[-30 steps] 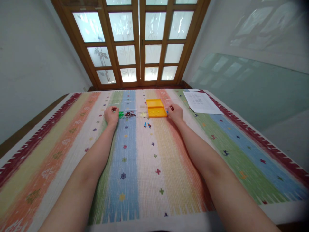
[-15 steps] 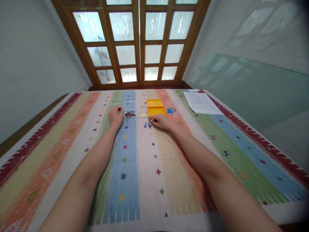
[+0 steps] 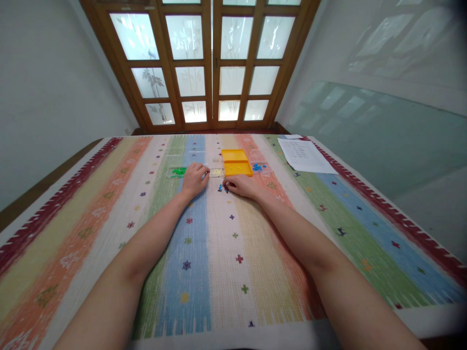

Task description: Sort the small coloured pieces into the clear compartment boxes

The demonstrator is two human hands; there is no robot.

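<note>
Step in hand, as a judgement: gathering small loose pieces (image 3: 222, 188) off the striped cloth on the desk (image 3: 204, 272). Right hand (image 3: 242, 184) lies low on the cloth, fingers close together, tips touching or just beside the pieces; can't tell if it has one pinched. Left hand (image 3: 195, 179) is curled, knuckles up, resting over the row of clear trays between the green pieces (image 3: 178, 171) and the pale yellow pieces (image 3: 217, 172); what's under it is hidden, grip can't be told.

Next move likely calls for a fine fingertip pinch, one piece at a time, as the pieces are tiny and lie flat on the weave.

The loose pieces: a small blue and dark scatter, just in front of the orange tray (image 3: 236, 165). Blue pieces (image 3: 257, 167) sit right of that tray, paper sheet (image 3: 304, 154) well apart
</note>
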